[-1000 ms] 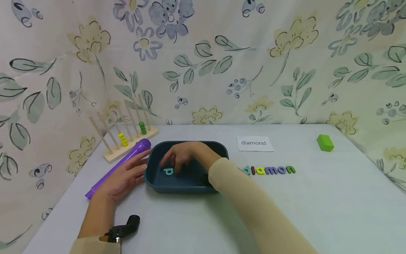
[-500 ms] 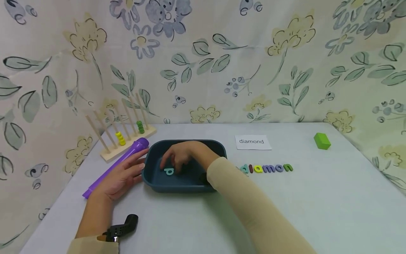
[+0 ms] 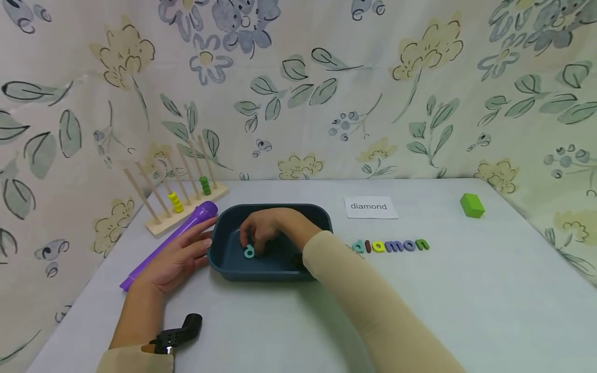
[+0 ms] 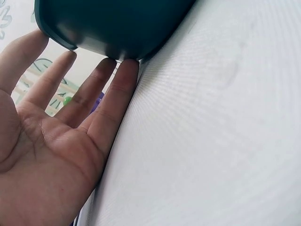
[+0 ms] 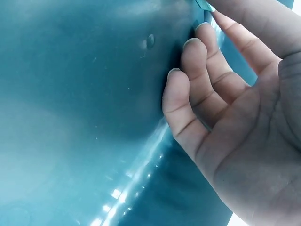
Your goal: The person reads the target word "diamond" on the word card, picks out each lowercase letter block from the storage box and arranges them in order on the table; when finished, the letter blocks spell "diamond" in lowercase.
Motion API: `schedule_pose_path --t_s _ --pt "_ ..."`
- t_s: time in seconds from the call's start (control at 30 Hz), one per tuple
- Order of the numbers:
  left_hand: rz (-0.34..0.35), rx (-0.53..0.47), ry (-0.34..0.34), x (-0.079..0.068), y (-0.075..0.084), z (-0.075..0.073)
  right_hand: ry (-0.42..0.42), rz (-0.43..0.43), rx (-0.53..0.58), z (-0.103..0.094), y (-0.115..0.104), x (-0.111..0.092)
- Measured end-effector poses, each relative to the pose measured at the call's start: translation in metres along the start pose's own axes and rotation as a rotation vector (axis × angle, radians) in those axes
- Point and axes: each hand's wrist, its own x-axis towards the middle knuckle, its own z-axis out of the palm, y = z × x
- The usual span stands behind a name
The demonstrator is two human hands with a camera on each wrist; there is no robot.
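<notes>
A dark teal plastic tray (image 3: 275, 275) with raised walls stands on the table. My right hand (image 3: 268, 228) reaches down inside it and pinches a small teal letter d (image 3: 249, 252) between thumb and index finger. Only a corner of the letter (image 5: 205, 4) shows at the top of the right wrist view; the other fingers curl near the tray's inner surface (image 5: 94, 94). My left hand (image 3: 182, 259) lies palm inward beside the tray's left end. In the left wrist view its spread, mostly straight fingers (image 4: 113, 99) touch the tray's outer wall (image 4: 108, 28).
Colored letters (image 3: 392, 246) reading "diamon" lie in a row right of the tray, below a white card (image 3: 370, 207) printed "diamond". A purple microphone-shaped tube (image 3: 163, 248) and a wooden peg rack (image 3: 186, 207) with beads are at left. A green block (image 3: 472, 205) sits far right.
The letter d has turned in the tray from lying sideways to standing upright in view, and the right thumb and index finger have closed on it. The left hand stays against the tray.
</notes>
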Motion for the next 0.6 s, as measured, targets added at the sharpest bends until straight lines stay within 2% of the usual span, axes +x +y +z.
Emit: schedule_pose_path --t_s 0.33,0.6 --pt "0.018 0.019 -0.005 0.0014 -0.0026 -0.0019 -0.006 -0.002 -0.032 0.0025 -0.0034 0.0013" --pt "0.022 0.008 -0.014 0.0022 -0.0047 -0.0019 0.024 -0.007 -0.022 0.0036 -0.0016 0.0005"
